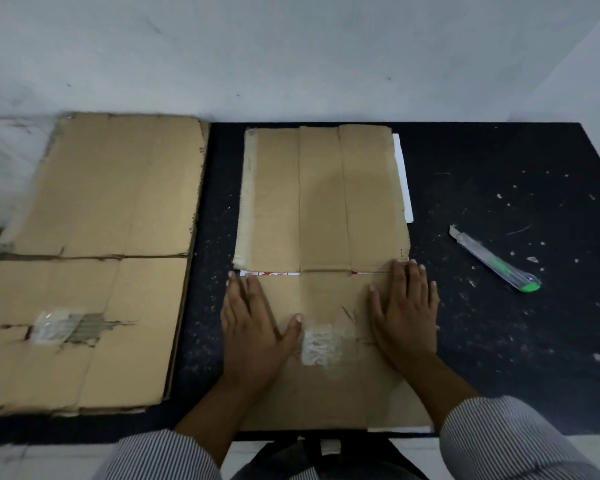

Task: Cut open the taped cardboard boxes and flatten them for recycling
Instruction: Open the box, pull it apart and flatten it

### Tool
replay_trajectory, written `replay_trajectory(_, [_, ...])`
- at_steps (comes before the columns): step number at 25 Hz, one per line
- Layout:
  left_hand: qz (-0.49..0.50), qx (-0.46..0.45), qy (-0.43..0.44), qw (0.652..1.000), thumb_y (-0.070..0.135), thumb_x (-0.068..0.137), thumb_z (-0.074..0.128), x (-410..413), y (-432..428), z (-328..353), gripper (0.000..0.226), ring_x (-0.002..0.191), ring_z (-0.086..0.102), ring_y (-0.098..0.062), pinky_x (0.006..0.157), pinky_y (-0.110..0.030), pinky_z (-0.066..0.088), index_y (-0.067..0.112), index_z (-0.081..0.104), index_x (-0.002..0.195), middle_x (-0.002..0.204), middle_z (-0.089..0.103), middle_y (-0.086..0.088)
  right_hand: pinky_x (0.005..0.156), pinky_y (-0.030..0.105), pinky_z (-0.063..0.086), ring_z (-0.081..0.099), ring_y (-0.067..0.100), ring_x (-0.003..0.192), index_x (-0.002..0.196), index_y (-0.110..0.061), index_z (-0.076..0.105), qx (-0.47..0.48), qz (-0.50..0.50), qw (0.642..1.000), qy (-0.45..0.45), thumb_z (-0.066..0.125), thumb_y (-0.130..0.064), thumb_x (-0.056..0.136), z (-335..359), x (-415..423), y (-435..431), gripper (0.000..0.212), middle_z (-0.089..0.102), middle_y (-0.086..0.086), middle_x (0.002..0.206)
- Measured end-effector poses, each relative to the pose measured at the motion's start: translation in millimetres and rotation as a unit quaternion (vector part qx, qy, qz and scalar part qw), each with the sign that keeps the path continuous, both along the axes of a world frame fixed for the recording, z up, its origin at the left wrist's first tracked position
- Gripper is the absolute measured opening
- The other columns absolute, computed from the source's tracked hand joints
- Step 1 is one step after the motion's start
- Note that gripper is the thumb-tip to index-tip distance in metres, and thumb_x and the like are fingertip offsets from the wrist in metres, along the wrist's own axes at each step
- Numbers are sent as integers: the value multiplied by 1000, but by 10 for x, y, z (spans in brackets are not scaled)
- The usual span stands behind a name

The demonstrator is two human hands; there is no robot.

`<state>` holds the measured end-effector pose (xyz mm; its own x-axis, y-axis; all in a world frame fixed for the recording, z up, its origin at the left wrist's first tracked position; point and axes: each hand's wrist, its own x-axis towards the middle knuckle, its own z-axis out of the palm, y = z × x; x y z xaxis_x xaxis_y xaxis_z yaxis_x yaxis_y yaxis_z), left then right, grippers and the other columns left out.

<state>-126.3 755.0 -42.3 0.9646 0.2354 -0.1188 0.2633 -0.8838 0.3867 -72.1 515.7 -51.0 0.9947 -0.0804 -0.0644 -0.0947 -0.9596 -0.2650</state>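
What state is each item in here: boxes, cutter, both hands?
Brown cardboard box at centre: flattened on the black mat, under both hands.
Larger brown cardboard box, left: flattened, torn around tape patch.
Grey utility knife, green end: lying on mat, unheld; blade unclear.
Left hand: flat, fingers straight, pressing centre box.
Right hand: flat, fingers straight, pressing centre box.

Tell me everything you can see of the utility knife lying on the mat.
The utility knife is slim, with a pale, translucent-looking plastic body, a green slider along it and a green end cap. It lies flat and diagonal on the dark speckled mat, right of the flattened box, green end nearer the person. Whether the blade is out is unclear. Only the mat touches it; the left hand and right hand press the box instead.
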Motion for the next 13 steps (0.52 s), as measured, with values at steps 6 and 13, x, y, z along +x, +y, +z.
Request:
replay_trajectory(6, [-13,47,34,998,99,63,35,473,239,0,139,154,-8,-28,123,-50,-2,6,-4,158,167,-4,-17,122,50,14,25,32,144,154,-13,25,-16,20,1000,-1,22,-61,95,46,163,-107,75,31,17,153])
replay_trajectory(13, [-11,59,0,998,100,67,31,460,223,-19,133,155,-5,-23,125,-46,0,8,4,160,168,2,-12,124,46,4,15,34,151,154,-5,23,11,-12,1000,-22,27,-55,99,21,663,55,74,17,22,162])
